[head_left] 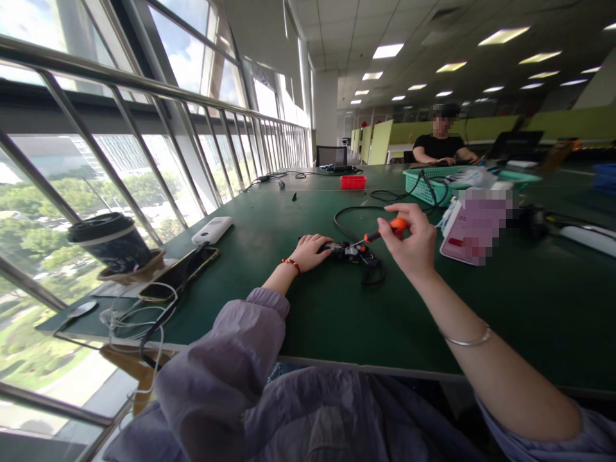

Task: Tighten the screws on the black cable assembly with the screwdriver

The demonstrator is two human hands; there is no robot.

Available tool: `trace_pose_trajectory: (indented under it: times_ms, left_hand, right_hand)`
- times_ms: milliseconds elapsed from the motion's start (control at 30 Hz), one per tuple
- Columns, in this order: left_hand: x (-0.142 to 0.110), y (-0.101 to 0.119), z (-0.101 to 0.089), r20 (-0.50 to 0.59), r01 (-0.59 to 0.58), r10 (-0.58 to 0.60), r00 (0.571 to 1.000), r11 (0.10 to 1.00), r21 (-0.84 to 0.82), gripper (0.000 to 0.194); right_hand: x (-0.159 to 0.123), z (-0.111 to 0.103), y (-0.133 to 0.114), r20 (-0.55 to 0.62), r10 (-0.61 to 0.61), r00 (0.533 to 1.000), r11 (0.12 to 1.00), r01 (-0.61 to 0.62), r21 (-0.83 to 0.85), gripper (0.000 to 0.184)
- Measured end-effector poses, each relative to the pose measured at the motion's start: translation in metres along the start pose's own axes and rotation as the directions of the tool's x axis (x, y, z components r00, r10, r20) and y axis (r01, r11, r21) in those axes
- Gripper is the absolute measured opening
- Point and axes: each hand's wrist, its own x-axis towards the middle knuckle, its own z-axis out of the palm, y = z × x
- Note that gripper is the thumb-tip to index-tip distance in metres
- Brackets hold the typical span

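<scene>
My right hand is closed around a screwdriver with an orange and black handle. Its thin shaft slants down to the left, and the tip meets a small opened black device with inner parts and wires showing. Lying on the green table, the device has a black cable running from it. My left hand is closed on the device's left end and rests on the tabletop; the fingertips are partly hidden there.
A phone stands propped right of my right hand, before a green basket. Further back is a red box. At left are a coffee cup, a white device and white cables. A person sits across the table.
</scene>
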Motion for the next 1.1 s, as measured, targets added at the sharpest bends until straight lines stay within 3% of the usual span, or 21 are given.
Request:
trace_pose_trajectory:
  times_ms: [167, 333, 433, 633, 700, 833, 900, 1100]
  left_hand:
    - [0.0006, -0.001, -0.0002, 0.013, -0.017, 0.016, 1.0, 1.0, 0.02, 0.042]
    - [-0.0012, -0.0003, -0.0018, 0.019, -0.027, 0.027, 0.999, 0.999, 0.031, 0.045]
    - [-0.0029, 0.0016, -0.0028, 0.01, -0.036, 0.036, 0.999, 0.999, 0.039, 0.047]
    - [-0.004, 0.0038, -0.0034, -0.001, -0.028, 0.028, 1.0, 0.998, 0.06, 0.046]
    - [-0.0041, 0.0038, -0.0036, -0.001, -0.03, 0.03, 1.0, 0.998, 0.062, 0.046]
    - [-0.0048, 0.0035, -0.0036, -0.005, -0.03, 0.031, 1.0, 0.998, 0.057, 0.045]
    - [-0.0049, 0.0033, -0.0033, -0.005, -0.03, 0.03, 1.0, 0.998, 0.057, 0.045]
    - [-0.0046, 0.0034, -0.0032, -0.005, -0.035, 0.036, 0.999, 0.997, 0.066, 0.044]
  right_hand:
    - [-0.0011, 0.0023, -0.0001, 0.01, -0.051, 0.999, 0.996, 0.051, 0.079, 0.037]
    - [0.0004, -0.0001, 0.0023, 0.023, 0.036, 0.999, 0.999, -0.037, 0.009, 0.015]
    - [0.0005, -0.0005, 0.0035, 0.017, 0.049, 0.999, 0.999, -0.049, -0.003, 0.014]
    - [-0.0014, 0.0011, 0.0018, 0.038, -0.036, 0.999, 0.995, 0.033, 0.089, 0.04]
    - [-0.0012, 0.0008, 0.0003, 0.045, -0.028, 0.999, 0.997, 0.024, 0.077, 0.037]
    - [0.0003, -0.001, -0.0023, 0.066, 0.0, 0.998, 1.0, -0.002, 0.018, 0.012]
    - [0.0004, -0.0014, -0.0028, 0.062, 0.004, 0.998, 1.0, -0.004, 0.001, 0.012]
    - [-0.0021, 0.0003, -0.0001, 0.063, -0.049, 0.997, 0.996, 0.044, 0.072, 0.04]
